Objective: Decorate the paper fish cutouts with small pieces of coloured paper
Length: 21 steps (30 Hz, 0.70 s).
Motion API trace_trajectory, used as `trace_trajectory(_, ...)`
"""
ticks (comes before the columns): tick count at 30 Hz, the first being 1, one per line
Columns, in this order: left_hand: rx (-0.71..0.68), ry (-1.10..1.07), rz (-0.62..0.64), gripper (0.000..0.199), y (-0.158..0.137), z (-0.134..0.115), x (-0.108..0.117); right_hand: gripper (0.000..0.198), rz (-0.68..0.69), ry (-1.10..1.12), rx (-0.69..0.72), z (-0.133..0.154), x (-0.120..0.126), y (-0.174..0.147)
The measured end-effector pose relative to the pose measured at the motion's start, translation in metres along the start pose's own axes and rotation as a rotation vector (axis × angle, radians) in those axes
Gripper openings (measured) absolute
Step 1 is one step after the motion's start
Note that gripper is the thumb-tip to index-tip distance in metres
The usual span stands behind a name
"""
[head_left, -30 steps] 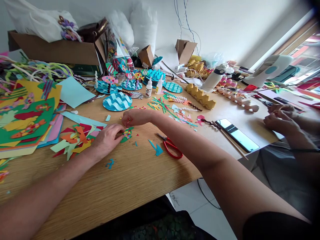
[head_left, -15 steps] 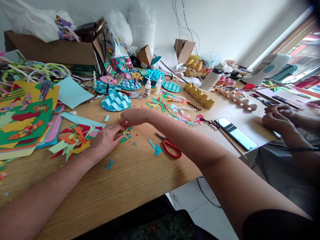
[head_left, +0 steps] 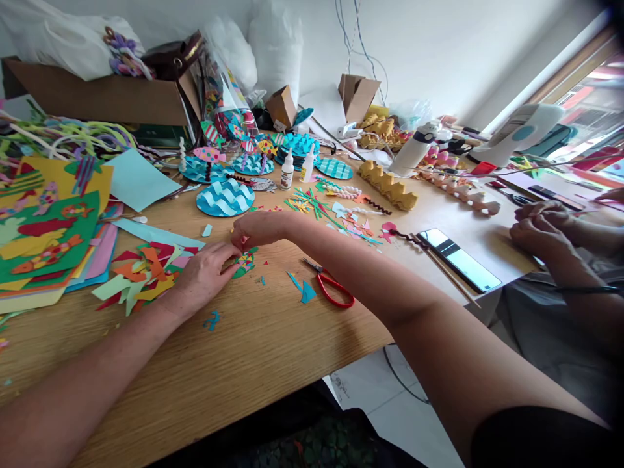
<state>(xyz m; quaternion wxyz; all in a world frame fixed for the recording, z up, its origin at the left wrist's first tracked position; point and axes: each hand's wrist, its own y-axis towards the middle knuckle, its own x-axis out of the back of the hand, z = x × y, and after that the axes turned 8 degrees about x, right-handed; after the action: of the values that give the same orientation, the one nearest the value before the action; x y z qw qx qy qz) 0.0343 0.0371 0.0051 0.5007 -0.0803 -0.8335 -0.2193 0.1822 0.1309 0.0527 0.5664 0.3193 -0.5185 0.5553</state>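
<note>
A small green paper cut-out, decorated with bright triangular bits, lies on the wooden table. My left hand holds its left edge, with the thumb on the paper and the index finger reaching toward my other hand. Bent down over the far edge of the cut-out is my right hand, its fingers pinched together; what is between them is hidden. Red-handled scissors lie to the right. Blue paper scraps are beside them, and another blue scrap lies nearer me.
Paper scraps and coloured sheets spread at left. Wavy blue discs, glue bottles and a yellow egg-carton strip stand behind. At right are a phone, a stick and another person's hands.
Both hands stay in nearly the same place at the green cut-out. The whole view has shifted very slightly.
</note>
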Motion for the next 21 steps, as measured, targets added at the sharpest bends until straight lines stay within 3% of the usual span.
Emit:
trace_trajectory(10,0.039,-0.009,0.019,0.015,0.0,-0.002,0.002,0.02,-0.045,0.151,0.075,-0.009,-0.002,-0.001)
trace_trajectory(16,0.111,-0.08,0.016,0.017,0.0,-0.005,0.003,0.012,-0.245,0.324,-0.109,0.002,-0.006,-0.011)
trace_trajectory(21,0.318,-0.186,0.021,0.024,0.004,-0.008,0.014,0.013,-0.437,0.538,-0.229,0.013,-0.014,-0.023)
